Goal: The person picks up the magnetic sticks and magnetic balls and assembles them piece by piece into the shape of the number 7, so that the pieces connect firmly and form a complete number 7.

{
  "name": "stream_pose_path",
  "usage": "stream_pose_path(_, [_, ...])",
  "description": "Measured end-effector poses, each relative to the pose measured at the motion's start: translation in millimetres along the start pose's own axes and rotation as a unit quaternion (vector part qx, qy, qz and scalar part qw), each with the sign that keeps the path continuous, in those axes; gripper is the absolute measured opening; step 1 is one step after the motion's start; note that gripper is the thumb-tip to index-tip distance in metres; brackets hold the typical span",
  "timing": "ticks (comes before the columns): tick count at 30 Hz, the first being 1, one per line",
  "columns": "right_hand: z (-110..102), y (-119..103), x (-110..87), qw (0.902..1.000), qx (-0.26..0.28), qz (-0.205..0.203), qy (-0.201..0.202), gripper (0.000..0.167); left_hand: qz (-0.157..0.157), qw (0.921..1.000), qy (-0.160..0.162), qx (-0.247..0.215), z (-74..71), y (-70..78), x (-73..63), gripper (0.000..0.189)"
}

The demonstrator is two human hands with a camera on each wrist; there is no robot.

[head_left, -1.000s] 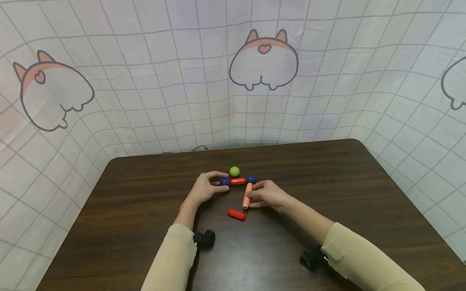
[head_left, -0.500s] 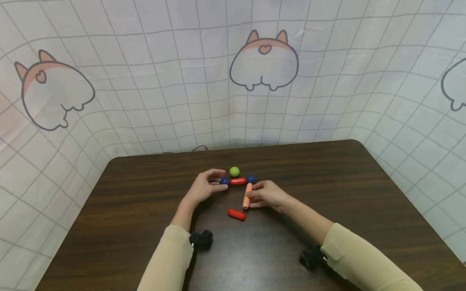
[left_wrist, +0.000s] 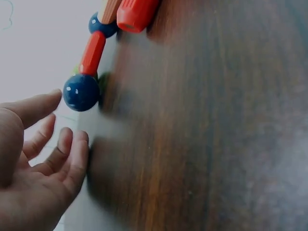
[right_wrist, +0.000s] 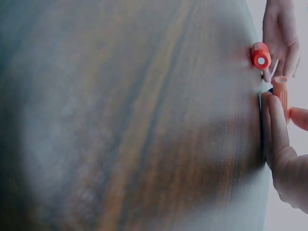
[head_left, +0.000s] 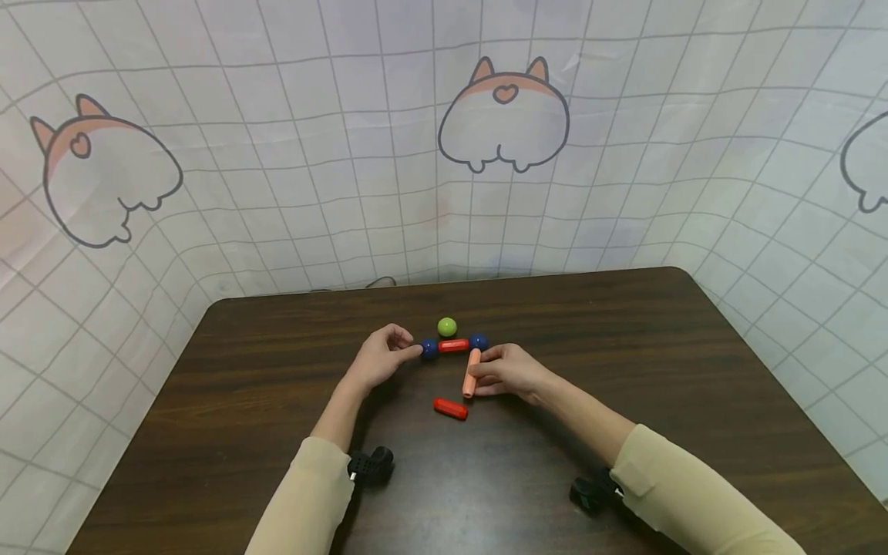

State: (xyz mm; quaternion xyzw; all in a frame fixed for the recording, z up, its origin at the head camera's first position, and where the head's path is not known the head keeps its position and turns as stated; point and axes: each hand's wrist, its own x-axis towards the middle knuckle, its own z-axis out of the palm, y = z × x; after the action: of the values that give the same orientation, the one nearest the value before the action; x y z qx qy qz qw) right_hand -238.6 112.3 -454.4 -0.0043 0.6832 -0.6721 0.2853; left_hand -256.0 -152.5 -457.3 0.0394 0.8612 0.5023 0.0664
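In the head view a red stick [head_left: 454, 345] links a left blue ball [head_left: 429, 348] and a right blue ball [head_left: 478, 341]. My left hand [head_left: 378, 359] is beside the left ball, its thumb tip very near; touching or apart, I cannot tell. The left wrist view shows the fingers [left_wrist: 77, 159] loosely bent around nothing. My right hand [head_left: 512, 373] pinches an orange stick [head_left: 471, 376] between thumb and fingers, its far end at the right blue ball. A loose red stick [head_left: 451, 408] lies nearer me. Behind the linked pieces is a green ball [head_left: 447, 327].
The pieces are on a dark wooden table [head_left: 277, 401]. A white grid-patterned curtain [head_left: 312, 154] surrounds its back and sides. Black wrist cameras are strapped near both sleeves.
My left hand has drawn back leftward from around the left blue ball, which stays about in place. My right hand keeps its hold on the orange stick.
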Motion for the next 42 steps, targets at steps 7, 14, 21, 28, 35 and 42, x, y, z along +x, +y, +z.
stream_pose_path(7, [-0.1, 0.6, 0.8, 1.0, 0.002, 0.004, 0.002, 0.039, -0.022, 0.9993, -0.028, 0.006, 0.8, 4.3, -13.9, 0.019])
stream_pose_path(14, [0.6, 0.6, 1.3, 1.0, 0.003, 0.001, 0.0, 0.039, -0.01, 0.9974, -0.072, 0.007, 5.5, 10.1, -26.4, 0.016])
stream_pose_path(21, [-0.6, 1.3, 1.4, 1.0, 0.002, -0.006, -0.003, 0.037, 0.023, 0.9918, -0.124, 0.022, 13.8, 20.5, -37.0, 0.021])
stream_pose_path(28, [-0.5, 1.0, 1.2, 0.9999, 0.007, -0.009, -0.006, 0.042, 0.049, 0.988, -0.141, 0.041, 23.4, 19.7, -42.5, 0.023])
stream_pose_path(35, [-0.7, 0.8, 1.6, 0.9999, 0.011, -0.009, -0.009, 0.045, 0.064, 0.9821, -0.159, 0.078, 32.7, 20.3, -47.0, 0.024])
stream_pose_path(42, [-0.7, -0.3, 1.8, 0.9999, 0.01, -0.002, -0.006, 0.046, 0.088, 0.9774, -0.162, 0.103, 35.1, 20.7, -50.5, 0.021])
